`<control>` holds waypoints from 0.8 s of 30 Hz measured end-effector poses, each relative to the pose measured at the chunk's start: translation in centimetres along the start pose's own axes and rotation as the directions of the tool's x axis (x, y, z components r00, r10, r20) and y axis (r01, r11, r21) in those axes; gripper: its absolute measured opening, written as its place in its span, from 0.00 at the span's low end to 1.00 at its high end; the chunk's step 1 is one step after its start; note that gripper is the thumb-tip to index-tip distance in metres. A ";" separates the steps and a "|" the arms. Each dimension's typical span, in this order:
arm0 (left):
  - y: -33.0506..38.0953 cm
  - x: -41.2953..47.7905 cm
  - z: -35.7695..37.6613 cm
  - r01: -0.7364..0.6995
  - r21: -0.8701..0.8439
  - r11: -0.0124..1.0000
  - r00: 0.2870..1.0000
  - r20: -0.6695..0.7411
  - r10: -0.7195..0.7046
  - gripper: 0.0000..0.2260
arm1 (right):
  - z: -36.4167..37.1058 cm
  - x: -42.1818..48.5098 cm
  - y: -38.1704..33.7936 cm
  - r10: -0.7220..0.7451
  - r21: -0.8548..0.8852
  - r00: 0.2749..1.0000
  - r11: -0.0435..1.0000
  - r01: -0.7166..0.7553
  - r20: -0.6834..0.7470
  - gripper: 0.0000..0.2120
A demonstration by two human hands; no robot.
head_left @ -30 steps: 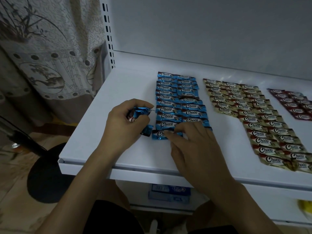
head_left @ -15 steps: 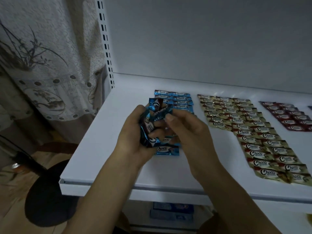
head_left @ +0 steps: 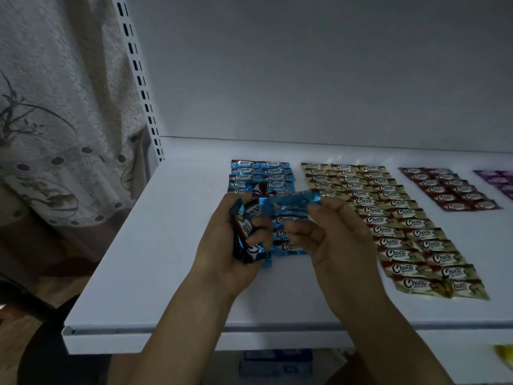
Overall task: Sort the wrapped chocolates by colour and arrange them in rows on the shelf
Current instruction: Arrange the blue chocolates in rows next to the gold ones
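Blue wrapped chocolates (head_left: 274, 172) lie in two columns on the white shelf (head_left: 172, 245), partly hidden behind my hands. My left hand (head_left: 230, 251) is closed on a bunch of blue chocolates (head_left: 247, 232), held above the shelf's front part. My right hand (head_left: 330, 234) pinches one blue chocolate (head_left: 288, 202) by its right end, level above the blue columns. Gold chocolates (head_left: 394, 226) fill rows to the right. Dark red chocolates (head_left: 449, 188) lie beyond them, and purple ones (head_left: 499, 180) at the right edge.
A slotted shelf upright (head_left: 141, 87) stands at the back left beside a patterned curtain (head_left: 55, 120). The grey back panel (head_left: 305, 65) rises behind the shelf. Below the shelf front edge (head_left: 249, 334) sits a blue box (head_left: 277, 362); something yellow (head_left: 503, 357) shows lower right.
My right hand left the blue rows on the shelf and rose to my left hand, then drew one blue chocolate out of the bunch to the right. The view tilted up.
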State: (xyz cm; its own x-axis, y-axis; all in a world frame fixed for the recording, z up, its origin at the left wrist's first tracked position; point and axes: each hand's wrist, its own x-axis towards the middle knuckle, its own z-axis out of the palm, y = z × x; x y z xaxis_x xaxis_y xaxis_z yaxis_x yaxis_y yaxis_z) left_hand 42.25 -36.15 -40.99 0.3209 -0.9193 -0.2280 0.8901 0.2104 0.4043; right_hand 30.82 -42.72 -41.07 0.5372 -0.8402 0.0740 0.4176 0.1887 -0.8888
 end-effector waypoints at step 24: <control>-1.1 -0.6 0.0 -0.028 0.035 0.999 0.999 -0.023 0.029 0.16 | -3.2 -1.5 0.4 -0.106 -0.264 0.990 0.956 0.128 0.096 0.18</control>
State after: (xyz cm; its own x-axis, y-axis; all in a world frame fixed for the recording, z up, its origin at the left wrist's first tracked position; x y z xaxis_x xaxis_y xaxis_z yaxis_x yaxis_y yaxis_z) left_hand 41.05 -35.82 -41.31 0.3534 -0.9051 -0.2365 0.8692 0.2242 0.4408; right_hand 27.78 -43.04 -42.96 0.5574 -0.8030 0.2110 0.2747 -0.0614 -0.9596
